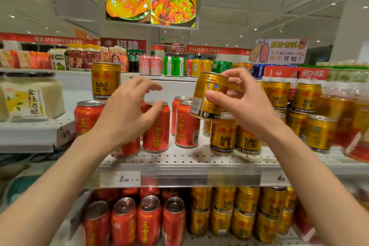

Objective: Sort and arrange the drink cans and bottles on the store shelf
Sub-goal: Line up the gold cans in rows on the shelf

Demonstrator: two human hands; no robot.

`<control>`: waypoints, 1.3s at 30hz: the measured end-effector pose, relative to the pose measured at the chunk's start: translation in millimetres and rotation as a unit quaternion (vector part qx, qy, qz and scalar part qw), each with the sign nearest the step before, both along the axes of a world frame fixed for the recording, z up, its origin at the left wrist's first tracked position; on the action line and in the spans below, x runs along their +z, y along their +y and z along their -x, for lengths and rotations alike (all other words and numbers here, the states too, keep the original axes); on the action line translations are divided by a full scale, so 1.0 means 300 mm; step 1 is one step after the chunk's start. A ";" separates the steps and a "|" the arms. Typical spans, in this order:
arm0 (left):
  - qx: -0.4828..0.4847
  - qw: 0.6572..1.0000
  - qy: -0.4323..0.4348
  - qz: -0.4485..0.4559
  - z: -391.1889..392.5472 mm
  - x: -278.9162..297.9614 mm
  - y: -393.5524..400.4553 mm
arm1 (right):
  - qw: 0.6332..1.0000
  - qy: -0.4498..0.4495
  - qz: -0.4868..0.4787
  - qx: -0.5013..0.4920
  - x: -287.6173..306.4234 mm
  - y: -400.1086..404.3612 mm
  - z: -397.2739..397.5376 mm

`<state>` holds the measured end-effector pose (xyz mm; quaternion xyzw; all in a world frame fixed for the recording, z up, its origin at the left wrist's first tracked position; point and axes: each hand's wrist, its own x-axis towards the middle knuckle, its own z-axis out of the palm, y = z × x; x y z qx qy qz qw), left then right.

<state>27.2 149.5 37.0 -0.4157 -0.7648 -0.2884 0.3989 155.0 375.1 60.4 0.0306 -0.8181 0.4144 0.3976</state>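
On the perforated white metal shelf, five red cylindrical cans are seen near the middle and left, one partly hidden behind the left hand, whose fingers are spread and curved over the top of a red can, the thumb touching its rim. A gold can, ribbed and glossy, is pinched by the right hand above the shelf, tilted, over two upright gold cans by the front edge. One further gold can stands raised at the back left. More gold cans are stacked in two tiers toward the right end; their count cannot be told
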 end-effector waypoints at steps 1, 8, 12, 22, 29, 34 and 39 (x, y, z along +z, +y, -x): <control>-0.005 1.000 0.003 0.024 -0.011 -0.003 0.041 | 1.000 -0.006 -0.005 -0.012 -0.009 0.024 -0.021; -0.009 0.990 0.013 0.143 -0.025 -0.010 0.257 | 0.997 -0.041 0.008 -0.060 -0.022 0.185 -0.167; 0.007 0.988 0.010 0.156 -0.013 -0.027 0.300 | 0.994 -0.063 -0.002 -0.089 -0.031 0.262 -0.235; 0.043 0.988 0.033 0.146 -0.015 -0.043 0.329 | 0.969 -0.144 -0.094 -0.178 -0.136 0.399 -0.303; 0.060 0.987 0.050 0.143 -0.009 -0.054 0.347 | 0.963 -0.128 -0.122 -0.205 -0.229 0.433 -0.270; 0.066 0.987 0.054 0.137 -0.010 -0.059 0.349 | 0.957 -0.125 -0.135 -0.225 -0.248 0.427 -0.257; 0.061 0.988 0.055 0.133 -0.020 -0.069 0.338 | 0.958 -0.117 -0.127 -0.229 -0.258 0.420 -0.266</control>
